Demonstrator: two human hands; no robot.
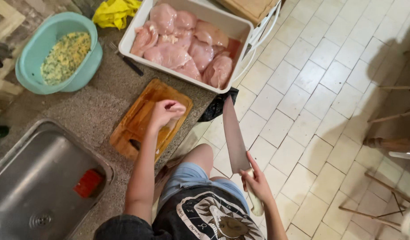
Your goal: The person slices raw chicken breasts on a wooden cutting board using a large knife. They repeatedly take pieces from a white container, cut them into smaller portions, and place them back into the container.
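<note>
Here: left hand [166, 112] curled loosely over cutting board [138, 120] at tabletop's [87, 111] front edge, grip half closed, contents not clear. Right hand [257, 181] off the edge, over tiled floor [311, 89], grip closed on knife [234, 138], blade pointing away. White tub [240, 31] of raw chicken [182, 44] behind board, overhanging the edge. Teal bowl [38, 49] far left; sink [31, 186] near left corner.

No packages, no labels, no signs, no screens in view

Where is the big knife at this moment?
In the head view, the knife is in the right hand, off the counter's edge over the tiled floor, right of the cutting board.
</note>
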